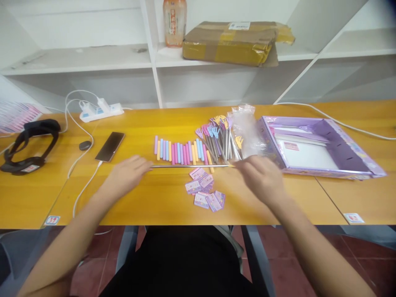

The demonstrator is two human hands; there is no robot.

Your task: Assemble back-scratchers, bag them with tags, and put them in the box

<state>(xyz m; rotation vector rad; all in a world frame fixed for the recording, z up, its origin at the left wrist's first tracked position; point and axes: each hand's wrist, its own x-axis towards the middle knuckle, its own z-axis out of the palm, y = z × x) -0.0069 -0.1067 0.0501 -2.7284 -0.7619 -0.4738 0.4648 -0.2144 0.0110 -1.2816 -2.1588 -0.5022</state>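
Between my hands a thin metal telescopic back scratcher (188, 166) is stretched out level above the table. My left hand (131, 172) is closed round its left end, and my right hand (258, 175), a little blurred, grips the right end, where a bit of yellow shows. Both ends are hidden by fingers. Just behind the rod lies a row of pink, yellow, blue and purple tube handles (178, 153). A pile of back scratchers (229, 142) with coloured hand-shaped heads lies behind my right hand. Small purple printed cards (201, 200) are scattered in front of the rod.
Clear plastic bags (247, 128) lie beside an open purple box (346, 148) on the right. To the left are a phone (110, 146) on a cable, a power strip (102, 112) and a black head strap (31, 144). A taped carton (229, 43) and bottle (175, 22) stand on the shelf.
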